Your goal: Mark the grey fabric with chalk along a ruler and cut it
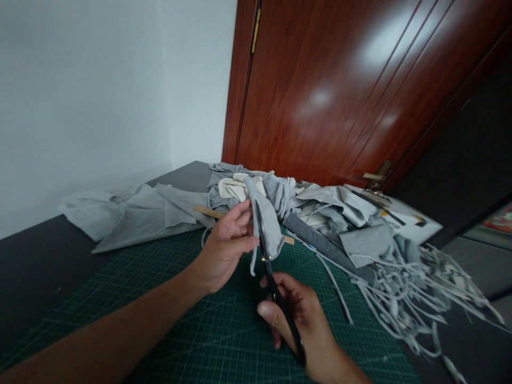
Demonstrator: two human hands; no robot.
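Black-handled scissors (280, 298) in right hand (300, 314), blades at soft grey fabric (269, 226).

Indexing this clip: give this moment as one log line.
left hand: grips grey fabric | right hand: holds black scissors, blades at fabric | below: green cutting mat

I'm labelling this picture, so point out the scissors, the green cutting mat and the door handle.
Scissors (284, 307): head view, black handle.
Green cutting mat (236, 330): head view, bare gridded surface.
Door handle (372, 176): head view, the lever.
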